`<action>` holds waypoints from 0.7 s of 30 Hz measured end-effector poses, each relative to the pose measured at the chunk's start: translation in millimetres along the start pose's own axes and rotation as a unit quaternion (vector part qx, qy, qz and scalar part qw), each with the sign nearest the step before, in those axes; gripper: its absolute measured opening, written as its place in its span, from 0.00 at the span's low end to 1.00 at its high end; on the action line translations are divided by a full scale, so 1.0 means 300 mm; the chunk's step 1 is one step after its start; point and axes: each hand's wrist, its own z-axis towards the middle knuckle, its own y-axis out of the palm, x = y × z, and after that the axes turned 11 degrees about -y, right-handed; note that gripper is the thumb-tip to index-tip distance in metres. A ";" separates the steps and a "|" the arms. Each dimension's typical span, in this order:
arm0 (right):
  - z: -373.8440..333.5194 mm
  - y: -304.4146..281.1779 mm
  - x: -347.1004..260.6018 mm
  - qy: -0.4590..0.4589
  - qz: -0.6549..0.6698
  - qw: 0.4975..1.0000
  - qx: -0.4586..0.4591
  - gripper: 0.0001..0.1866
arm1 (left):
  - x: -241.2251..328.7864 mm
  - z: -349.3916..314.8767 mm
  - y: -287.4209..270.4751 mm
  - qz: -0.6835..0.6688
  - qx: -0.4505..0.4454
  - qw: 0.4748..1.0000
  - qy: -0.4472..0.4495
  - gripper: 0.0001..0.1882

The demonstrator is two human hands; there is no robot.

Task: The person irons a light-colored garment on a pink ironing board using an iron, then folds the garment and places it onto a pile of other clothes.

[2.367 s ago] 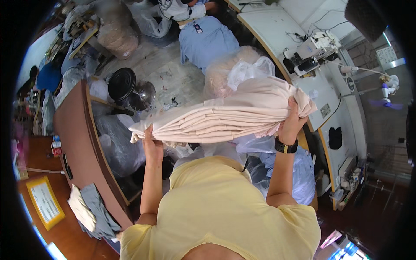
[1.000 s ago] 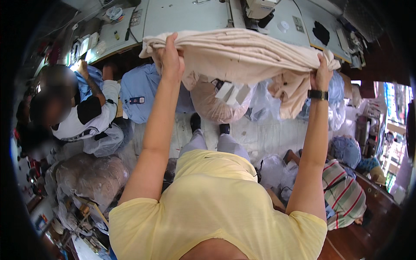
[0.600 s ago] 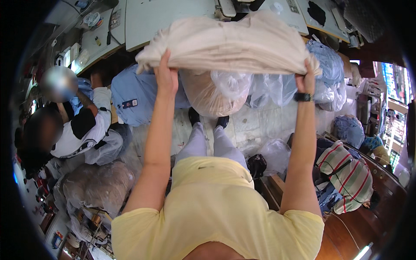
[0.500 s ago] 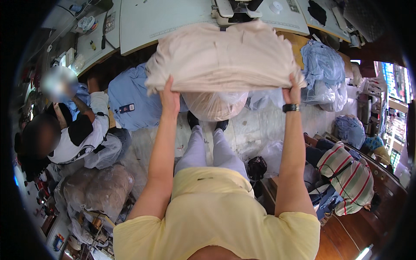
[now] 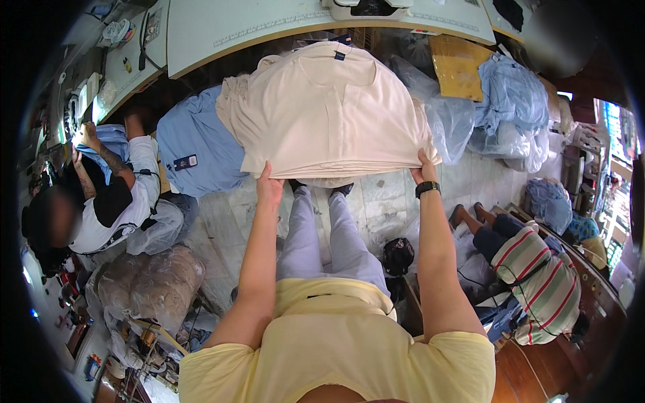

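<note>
Head view: the shirts are spread before the person, just short of the table, blue clothes to their left. Left hand and right hand are each closed on the near hem, towards its ends. They should handle soft, limp, weighty together, layers apt to slip; best gripped through every layer. They look cream, stacked, dark-labelled at the neck

white table | blue garment pile | person in striped shirt
</note>
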 end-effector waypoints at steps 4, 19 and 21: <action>0.003 -0.048 0.069 0.024 0.015 0.999 0.025 0.28 | -0.054 0.035 -0.083 -0.074 -0.002 0.996 -0.058 0.27; -0.115 0.113 0.344 0.164 0.143 0.969 0.113 0.28 | -0.094 0.087 -0.009 -0.130 0.138 0.977 -0.099 0.18; -0.156 0.093 0.376 0.161 0.123 0.969 0.142 0.23 | -0.111 0.081 -0.037 -0.106 0.147 0.980 -0.083 0.21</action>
